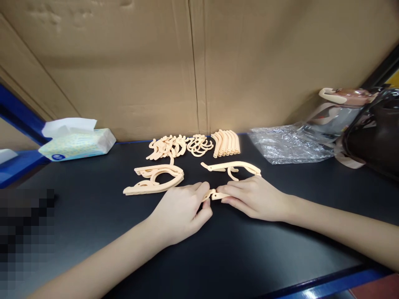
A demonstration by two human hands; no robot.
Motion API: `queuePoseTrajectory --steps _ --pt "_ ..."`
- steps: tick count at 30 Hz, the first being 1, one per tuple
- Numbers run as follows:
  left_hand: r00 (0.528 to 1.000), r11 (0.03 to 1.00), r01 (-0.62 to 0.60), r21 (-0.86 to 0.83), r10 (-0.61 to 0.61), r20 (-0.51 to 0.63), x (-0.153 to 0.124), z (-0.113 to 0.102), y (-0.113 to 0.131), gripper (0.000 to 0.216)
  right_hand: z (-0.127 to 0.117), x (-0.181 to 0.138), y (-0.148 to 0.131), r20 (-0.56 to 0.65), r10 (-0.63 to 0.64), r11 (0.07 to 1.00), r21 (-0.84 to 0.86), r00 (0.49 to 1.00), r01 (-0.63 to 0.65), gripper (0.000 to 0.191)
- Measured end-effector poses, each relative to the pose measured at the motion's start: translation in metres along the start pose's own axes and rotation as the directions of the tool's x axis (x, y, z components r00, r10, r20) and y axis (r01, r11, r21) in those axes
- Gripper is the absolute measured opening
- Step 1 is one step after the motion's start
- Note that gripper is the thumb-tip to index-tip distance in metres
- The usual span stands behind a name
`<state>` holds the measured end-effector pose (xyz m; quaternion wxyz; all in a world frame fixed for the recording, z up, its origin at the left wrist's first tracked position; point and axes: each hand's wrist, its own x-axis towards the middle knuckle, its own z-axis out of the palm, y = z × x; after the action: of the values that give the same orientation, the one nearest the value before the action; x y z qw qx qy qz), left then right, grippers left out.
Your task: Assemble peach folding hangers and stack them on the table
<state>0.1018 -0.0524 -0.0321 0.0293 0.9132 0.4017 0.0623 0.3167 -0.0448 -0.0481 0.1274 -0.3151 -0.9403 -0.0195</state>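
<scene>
My left hand [183, 214] pinches a small beige plastic hanger piece [208, 194], mostly hidden by the fingers. Close beside it, my right hand [260, 199] grips a beige hanger arm [219, 195] with a hole near its end. The two pieces meet or nearly touch; I cannot tell if they are joined. Just beyond my right hand lies a partly put-together hanger [237, 165] with a curved piece under it. Left of centre, folded beige hangers [156, 182] rest on the black table [193, 257].
At the back are a pile of small hanger pieces [166, 147], curved hooks [199, 145] and a row of hanger arms [227, 143]. A tissue pack [77, 143] stands left; a clear plastic bag [289, 143], a bottle [339, 108] and a dark bag [374, 128] are right. Cardboard [140, 70] walls the back.
</scene>
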Motion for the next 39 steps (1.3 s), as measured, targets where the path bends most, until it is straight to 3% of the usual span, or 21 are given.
queuePoseTrajectory --steps 16,28,39 --pt "0.995 0.991 -0.102 0.081 0.103 -0.011 -0.001 0.006 -0.004 0.026 0.001 -0.001 -0.001 -0.07 -0.052 0.999 -0.002 0.996 0.052 0.026" --pt "0.986 0.958 -0.147 0.245 0.163 -0.045 0.0 0.008 -0.01 0.032 0.001 -0.002 0.001 -0.021 -0.033 0.999 0.004 0.999 0.033 0.03" --pt "0.927 0.79 -0.227 0.569 0.355 -0.123 -0.001 0.007 -0.01 0.032 0.0 -0.002 0.002 0.072 -0.005 0.994 0.106 0.997 -0.003 0.031"
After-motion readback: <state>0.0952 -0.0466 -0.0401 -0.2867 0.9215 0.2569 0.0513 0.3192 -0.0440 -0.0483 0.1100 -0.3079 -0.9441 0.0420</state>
